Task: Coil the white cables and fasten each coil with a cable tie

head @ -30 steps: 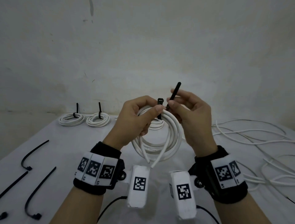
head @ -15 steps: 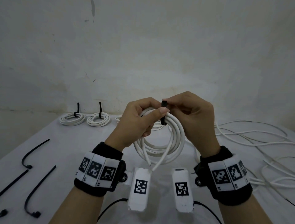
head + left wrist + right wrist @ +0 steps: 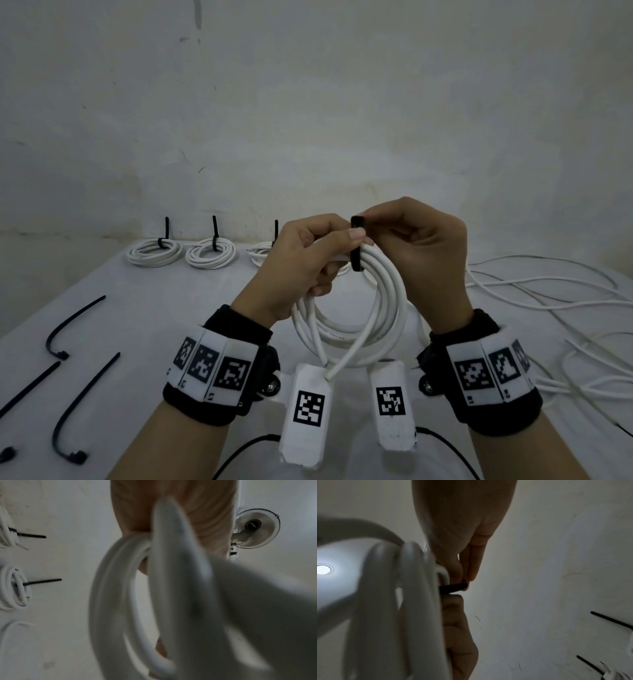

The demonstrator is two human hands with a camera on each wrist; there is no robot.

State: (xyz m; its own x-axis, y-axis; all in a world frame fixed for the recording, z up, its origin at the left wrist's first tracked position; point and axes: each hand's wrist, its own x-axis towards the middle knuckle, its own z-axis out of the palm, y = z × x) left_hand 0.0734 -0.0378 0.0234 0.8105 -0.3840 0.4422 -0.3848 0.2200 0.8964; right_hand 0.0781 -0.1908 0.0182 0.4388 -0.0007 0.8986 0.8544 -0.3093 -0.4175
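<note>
Head view: at centre frame the left hand [image 3: 301, 263] holds the white coil [image 3: 359, 308] upright above the surface [image 3: 154, 308], its grip clenched round the bunched loops, likely so they cannot spring apart. The right hand [image 3: 421, 253] pinches the black cable tie [image 3: 356, 246] wrapped over the top of the coil. Three tied coils [image 3: 210, 253] lie at upper left, loose ties [image 3: 82, 407] at lower left, uncoiled cable [image 3: 548, 291] at right.

Left wrist view: blurred loops fill the centre, running into the palm.

Right wrist view: fingertips [image 3: 471, 573] pinch the tie beside the loops, probably to cinch it.
</note>
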